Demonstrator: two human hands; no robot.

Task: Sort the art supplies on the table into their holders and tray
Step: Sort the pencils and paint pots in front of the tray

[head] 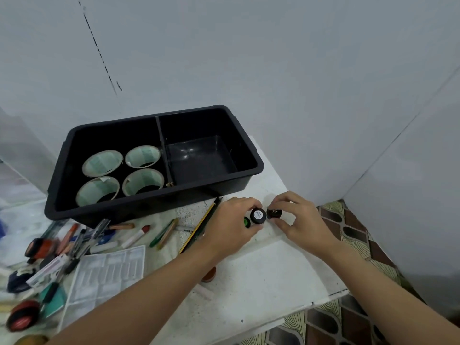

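Note:
A black tray (251, 158) stands at the back of the white table (261, 277). Its left half holds several round green-lined holders (103, 162); its right half is empty. My left hand (230, 226) is closed around two small paint pots, one with a black lid and white label (258, 215), one green (246, 222). My right hand (297, 217) pinches another small dark pot (274, 213) right beside them. A yellow-and-black pencil (199, 226) lies just left of my left hand.
Pens, markers and crayons (134, 239) lie scattered in front of the tray. A white plastic palette (109, 272) and red-and-black round tins (23, 314) lie at the left. An orange pot (209, 275) peeks from under my left forearm. The table's right edge drops to a patterned floor (348, 232).

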